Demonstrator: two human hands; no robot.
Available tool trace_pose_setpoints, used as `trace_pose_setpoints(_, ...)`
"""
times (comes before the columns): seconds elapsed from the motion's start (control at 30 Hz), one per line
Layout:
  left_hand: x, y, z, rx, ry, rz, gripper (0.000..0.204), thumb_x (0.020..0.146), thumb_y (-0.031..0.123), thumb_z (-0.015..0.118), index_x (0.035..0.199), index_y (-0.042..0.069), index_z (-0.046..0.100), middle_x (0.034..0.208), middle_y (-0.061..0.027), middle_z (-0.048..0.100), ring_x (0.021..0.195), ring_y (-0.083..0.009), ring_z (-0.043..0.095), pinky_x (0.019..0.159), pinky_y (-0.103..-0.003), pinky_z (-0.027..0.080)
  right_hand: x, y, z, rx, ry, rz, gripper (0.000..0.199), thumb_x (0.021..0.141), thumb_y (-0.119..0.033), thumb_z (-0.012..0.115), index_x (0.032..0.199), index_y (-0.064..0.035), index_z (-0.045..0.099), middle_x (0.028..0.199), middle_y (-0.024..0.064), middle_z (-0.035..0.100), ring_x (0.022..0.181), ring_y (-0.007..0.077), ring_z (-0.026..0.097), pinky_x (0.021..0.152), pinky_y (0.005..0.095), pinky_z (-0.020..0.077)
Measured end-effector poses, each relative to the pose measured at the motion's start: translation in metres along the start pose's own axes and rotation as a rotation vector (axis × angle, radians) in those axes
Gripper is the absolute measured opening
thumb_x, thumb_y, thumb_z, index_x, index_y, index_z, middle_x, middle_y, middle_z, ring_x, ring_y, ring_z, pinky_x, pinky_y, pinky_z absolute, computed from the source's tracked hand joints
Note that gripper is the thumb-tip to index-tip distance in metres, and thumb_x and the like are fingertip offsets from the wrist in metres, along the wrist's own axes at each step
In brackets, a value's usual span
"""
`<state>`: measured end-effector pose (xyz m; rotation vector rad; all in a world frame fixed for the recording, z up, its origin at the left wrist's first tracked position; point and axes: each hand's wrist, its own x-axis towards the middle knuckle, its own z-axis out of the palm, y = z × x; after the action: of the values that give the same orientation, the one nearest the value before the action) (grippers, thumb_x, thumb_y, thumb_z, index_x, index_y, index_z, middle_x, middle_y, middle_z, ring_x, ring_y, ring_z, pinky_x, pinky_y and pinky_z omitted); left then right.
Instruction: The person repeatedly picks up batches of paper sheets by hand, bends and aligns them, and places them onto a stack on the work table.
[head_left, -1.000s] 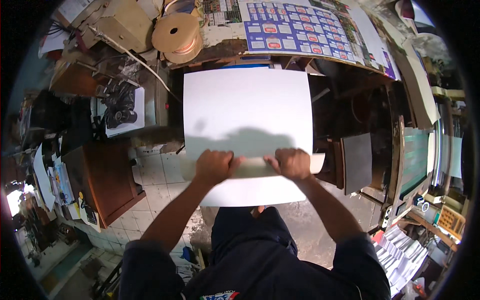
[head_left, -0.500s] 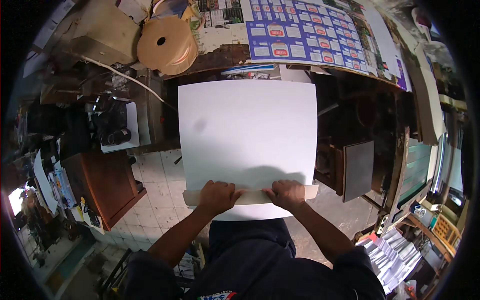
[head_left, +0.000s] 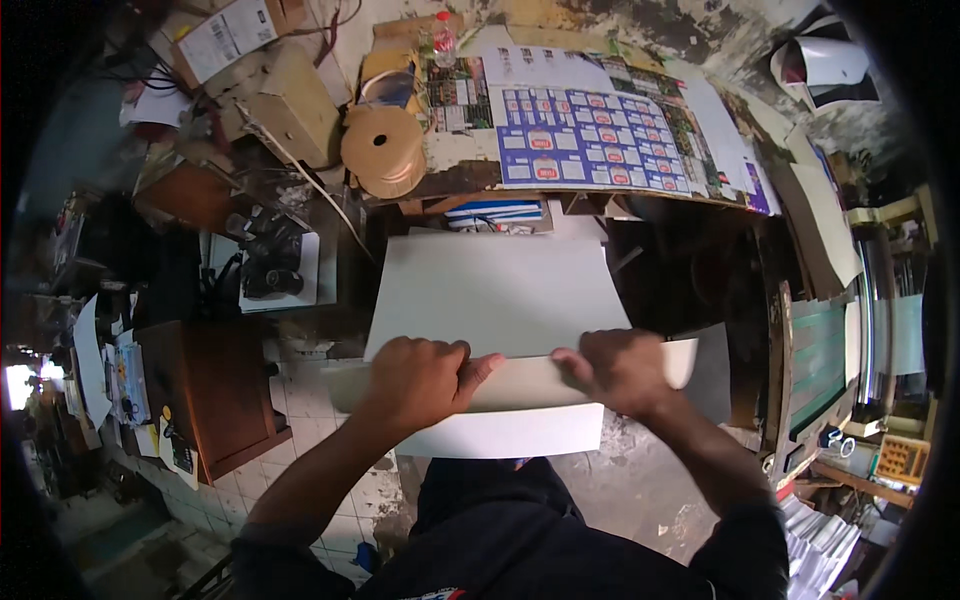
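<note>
A large white sheet (head_left: 490, 290) stretches out in front of me, its far part shaded grey. Across its near part lies a tan cardboard-like strip (head_left: 525, 382), wider than the sheet; whether it is flat or a tube I cannot tell. My left hand (head_left: 415, 385) is closed on the strip's left part, thumb pointing inward along it. On the right part my right hand (head_left: 625, 370) grips the same strip, slightly blurred, thumb also inward. Below the strip the sheet's near end (head_left: 505, 435) hangs in front of my body. The fingers under the strip are hidden.
Beyond the sheet stands a worn table (head_left: 460, 182) bearing blue printed sheets (head_left: 590, 140), a brown cardboard spool (head_left: 385, 150) and a plastic bottle (head_left: 443, 40). A brown wooden cabinet (head_left: 225, 390) is at left. A green-paned frame (head_left: 820, 345) and stacked papers (head_left: 815, 540) are at right.
Both hands have come up closer with the strip and moved farther apart. The sheet now tilts, its far edge looking narrower. My view has tipped up, showing more of the table.
</note>
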<state>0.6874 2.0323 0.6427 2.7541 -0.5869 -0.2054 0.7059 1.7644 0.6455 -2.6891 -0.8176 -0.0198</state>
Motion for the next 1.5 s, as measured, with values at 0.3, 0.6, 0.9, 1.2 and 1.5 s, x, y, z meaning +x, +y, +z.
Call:
trace_pose_setpoints(0.3, 0.087, -0.056, -0.093, 0.073, -0.109, -0.152, 0.069, 0.095, 0.062, 0.043, 0.072, 0.003, 0.07, 0.063, -0.0182, 0.064, 0.064, -0.038, 0.066, 0.061, -0.047, 0.05, 0.123, 0.009, -0.049, 0.004, -0.226, 0.215, 0.049, 0.098, -0.046, 0.05, 0.082, -0.0065, 0.074, 0.075, 0.0164, 0.068, 0.069, 0.0294, 0.068, 0.063, 0.0374, 0.0522)
trace_pose_setpoints(0.6, 0.141, -0.18, 0.108, -0.065, -0.313, -0.157, 0.078, 0.088, 0.076, 0.04, 0.083, 0.006, 0.074, 0.08, -0.0204, 0.069, 0.08, -0.0373, 0.069, 0.078, -0.046, 0.053, 0.14, 0.124, 0.166, 0.056, -0.588, 0.307, 0.081, 0.091, -0.075, 0.031, 0.093, -0.0063, 0.074, 0.091, 0.0197, 0.071, 0.092, 0.0377, 0.067, 0.086, 0.0469, 0.0515)
trace_pose_setpoints(0.9, 0.062, -0.296, 0.091, -1.66, -0.24, -0.477, 0.043, 0.087, 0.047, 0.071, 0.092, 0.004, 0.065, 0.073, -0.0016, 0.061, 0.074, -0.0145, 0.062, 0.068, -0.03, 0.051, 0.026, 0.204, 0.125, 1.381, -0.203, 1.028, 0.044, 0.075, -0.026, 0.081, 0.106, 0.0022, 0.069, 0.099, 0.0141, 0.071, 0.09, 0.0219, 0.067, 0.08, 0.0349, 0.0526)
trace_pose_setpoints(1.2, 0.056, -0.265, 0.116, -1.692, -0.195, -0.693, 0.038, 0.092, 0.033, 0.067, 0.111, 0.0, 0.061, 0.103, -0.0059, 0.066, 0.088, -0.0158, 0.064, 0.081, -0.033, 0.053, 0.031, 0.169, 0.1, 1.529, -0.211, 0.926, 0.048, 0.076, -0.022, 0.076, 0.115, 0.0022, 0.06, 0.104, 0.0118, 0.066, 0.098, 0.0233, 0.062, 0.085, 0.0352, 0.0485)
trace_pose_setpoints(1.5, 0.107, -0.263, 0.125, -1.214, -0.421, -0.568, 0.032, 0.087, 0.014, 0.072, 0.116, 0.002, 0.066, 0.109, -0.0077, 0.069, 0.1, -0.021, 0.066, 0.086, -0.034, 0.052, 0.047, 0.232, 0.175, 1.511, -0.424, 1.058, 0.053, 0.078, -0.012, 0.081, 0.124, 0.0022, 0.059, 0.116, 0.0141, 0.067, 0.107, 0.0249, 0.064, 0.095, 0.0381, 0.0509)
